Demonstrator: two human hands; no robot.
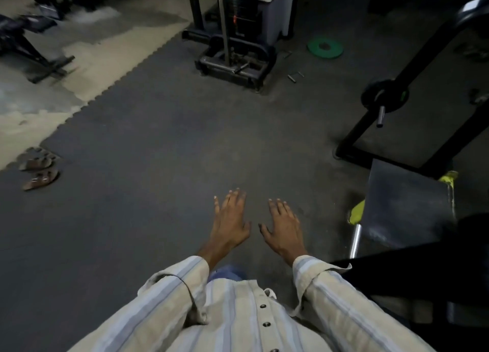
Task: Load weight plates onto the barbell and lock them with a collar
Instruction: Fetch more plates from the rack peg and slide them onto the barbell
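Holding nothing, both hands [258,223] hover; green plate [325,46] apparently on floor.

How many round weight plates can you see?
2. A green plate lies flat on the floor near the machine; a black plate sits on a bar at right. More may be hidden.

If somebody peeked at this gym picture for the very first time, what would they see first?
Probably the two empty hands, the left hand and the right hand, spread open over the dark floor mat in the middle. Next, the bright green weight plate lying flat on the floor farther back. At right, a black plate sits on a bar.
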